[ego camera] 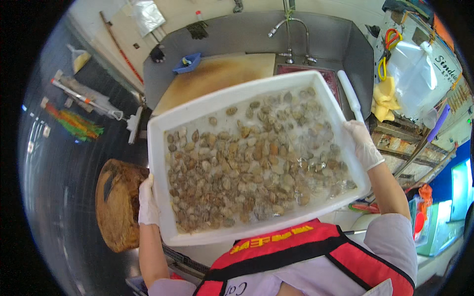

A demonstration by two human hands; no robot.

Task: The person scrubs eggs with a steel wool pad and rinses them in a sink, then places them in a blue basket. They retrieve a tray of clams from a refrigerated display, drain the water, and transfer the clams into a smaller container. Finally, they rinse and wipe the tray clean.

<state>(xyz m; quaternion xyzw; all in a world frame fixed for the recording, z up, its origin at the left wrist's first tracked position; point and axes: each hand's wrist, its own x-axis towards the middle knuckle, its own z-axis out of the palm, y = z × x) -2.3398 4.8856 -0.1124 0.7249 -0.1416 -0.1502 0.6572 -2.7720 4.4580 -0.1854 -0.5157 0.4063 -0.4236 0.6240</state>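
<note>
Between my hands is a large white plastic tub (pixel 229 97) of water, tilted and held in front of my body. Many clams (pixel 229 177) lie under the water across its floor, thickest in the middle and lower left. My left hand (pixel 148 203), in a thin white glove, grips the tub's left side. On the right side, my right hand (pixel 362 143), gloved the same way, grips the rim. The fingers under the tub are hidden.
Past the tub are a stained cutting board (pixel 218 74), a blue basket (pixel 187 63) and a sink with a curved faucet (pixel 307 33). A white-handled tool (pixel 349 90) lies right of the sink. A round wooden block (pixel 118 218) stands left. Scissors (pixel 389 51) hang at right.
</note>
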